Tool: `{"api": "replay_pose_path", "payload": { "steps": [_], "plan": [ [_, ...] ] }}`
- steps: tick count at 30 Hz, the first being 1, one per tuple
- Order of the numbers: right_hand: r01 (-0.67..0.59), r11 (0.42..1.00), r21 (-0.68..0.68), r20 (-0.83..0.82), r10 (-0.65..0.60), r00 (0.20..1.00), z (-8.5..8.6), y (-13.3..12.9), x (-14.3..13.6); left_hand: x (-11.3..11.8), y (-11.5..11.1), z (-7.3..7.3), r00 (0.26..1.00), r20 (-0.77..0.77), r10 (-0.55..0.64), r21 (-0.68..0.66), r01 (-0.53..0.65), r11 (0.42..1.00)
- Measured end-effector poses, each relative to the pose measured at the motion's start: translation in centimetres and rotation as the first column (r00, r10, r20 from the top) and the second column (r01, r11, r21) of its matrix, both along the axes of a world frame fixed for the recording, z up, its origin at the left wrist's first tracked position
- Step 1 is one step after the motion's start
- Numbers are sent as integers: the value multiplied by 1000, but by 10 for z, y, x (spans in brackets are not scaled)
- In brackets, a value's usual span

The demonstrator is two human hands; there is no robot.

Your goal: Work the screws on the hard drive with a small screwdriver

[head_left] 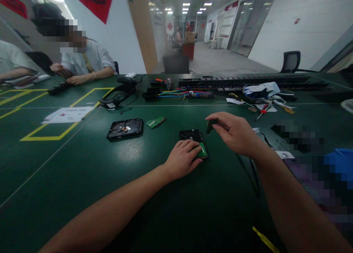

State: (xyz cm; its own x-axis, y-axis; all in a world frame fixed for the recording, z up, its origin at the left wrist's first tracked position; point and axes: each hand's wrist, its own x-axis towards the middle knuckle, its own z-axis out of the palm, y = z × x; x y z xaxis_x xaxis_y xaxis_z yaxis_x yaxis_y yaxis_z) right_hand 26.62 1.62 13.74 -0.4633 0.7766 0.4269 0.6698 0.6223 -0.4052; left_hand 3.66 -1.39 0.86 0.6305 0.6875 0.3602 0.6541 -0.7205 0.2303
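My left hand (183, 158) lies over the near part of a black hard drive (190, 134), its fingers across the top and its thumb at the near edge, holding it to the table. A green circuit board (203, 151) shows on the drive beside the fingertips, partly covered by the hand. Just right of the drive and raised above the table, my right hand (234, 132) is closed, pinching a small dark flat piece (211, 126) between thumb and fingers; its kind cannot be made out. To the left lie another hard drive (125, 129) and a loose green circuit board (156, 122).
A barcode scanner (118, 93), a power drill (162, 82), coloured cables (176, 93) and screwdrivers (264, 111) lie along the far side. White gloves (261, 89) sit at right. Printed paper (68, 114) lies left. A co-worker (88, 62) sits across the table.
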Motion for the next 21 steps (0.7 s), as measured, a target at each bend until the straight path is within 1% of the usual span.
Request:
{"api": "replay_pose_path", "payload": {
  "steps": [5,8,10,14,19,21],
  "plan": [
    [-56,998,-15,116,57,992,16,1,-2,0,0,1,1000,-4,0,3,0,1000],
    [-74,997,-27,174,77,982,20,1,-1,0,0,0,1000,2,3,10,-3,1000],
    [-67,998,-18,192,69,979,20,1,1,0,0,0,1000,0,1,8,-1,1000],
    [-8,1000,8,221,6,975,20,-3,2,1,-1,4,999,-33,2,-6,-2,1000],
    [130,989,64,307,-144,941,20,-12,-4,5,-1,15,998,-67,7,-46,-10,999],
    [149,984,96,314,-172,934,18,-12,-8,6,-2,18,998,-61,15,-54,-18,998]
  ]
}}
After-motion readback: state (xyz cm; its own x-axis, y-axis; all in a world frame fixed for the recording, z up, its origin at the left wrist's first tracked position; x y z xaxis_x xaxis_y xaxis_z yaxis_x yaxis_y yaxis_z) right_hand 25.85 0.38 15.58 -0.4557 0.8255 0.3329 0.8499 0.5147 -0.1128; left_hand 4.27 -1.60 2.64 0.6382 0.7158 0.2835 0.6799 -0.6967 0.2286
